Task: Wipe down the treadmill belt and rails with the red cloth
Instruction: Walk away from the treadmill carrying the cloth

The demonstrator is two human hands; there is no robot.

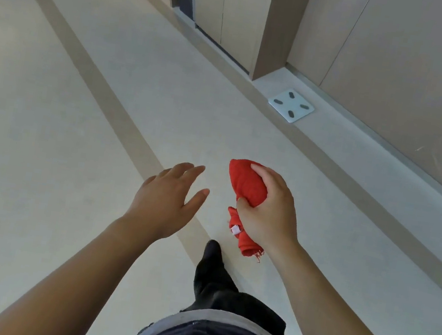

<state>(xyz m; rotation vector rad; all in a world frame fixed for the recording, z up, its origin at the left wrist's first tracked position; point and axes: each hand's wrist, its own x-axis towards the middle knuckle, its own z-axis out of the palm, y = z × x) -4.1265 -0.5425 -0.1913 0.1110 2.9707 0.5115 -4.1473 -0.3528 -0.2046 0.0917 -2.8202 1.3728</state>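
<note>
Red cloth (247, 187) is bunched in the right hand (269, 209), grip clamped, lower centre; left hand (164, 202) beside it, fingers apart.

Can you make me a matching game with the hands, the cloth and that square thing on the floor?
Things:
1. red cloth
2. left hand
3. right hand
4. white square scale

States:
A. open, holding nothing
B. lying flat on the floor by the wall
C. closed around something
D. bunched up, one end hanging down

Pairs: 1-D, 2-A, 3-C, 4-B
</note>
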